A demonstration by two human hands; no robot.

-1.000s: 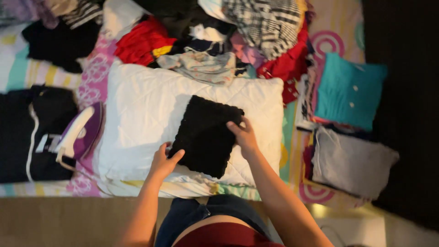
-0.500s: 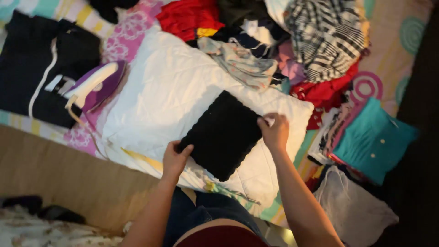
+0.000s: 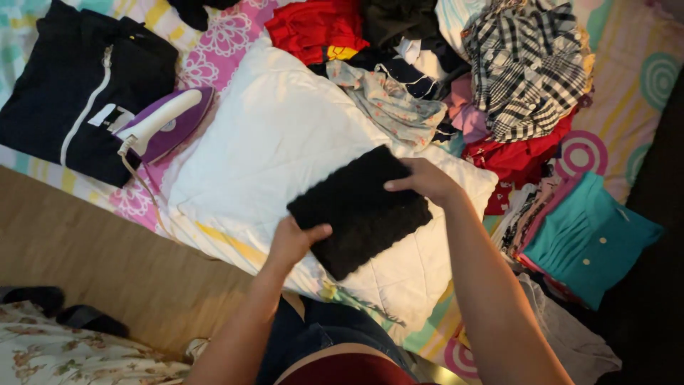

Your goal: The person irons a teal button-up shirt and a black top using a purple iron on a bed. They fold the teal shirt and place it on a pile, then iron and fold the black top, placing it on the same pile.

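Observation:
A folded black knitted garment [image 3: 356,207] lies on a white pillow [image 3: 278,142] on the bed. My left hand [image 3: 293,241] grips its near left corner, thumb on top. My right hand [image 3: 426,180] holds its far right edge with fingers curled over it. Both hands are on the garment at once.
A purple and white iron [image 3: 162,122] rests left of the pillow, beside a folded dark zip jacket [image 3: 78,85]. A heap of mixed clothes [image 3: 499,71] sits behind the pillow. Folded teal [image 3: 588,239] and grey [image 3: 563,335] garments lie at right. Wooden floor [image 3: 107,257] runs along the left.
The view has swung, so the bed now runs diagonally. Both hands stay on the black garment, which has turned with them on the pillow.

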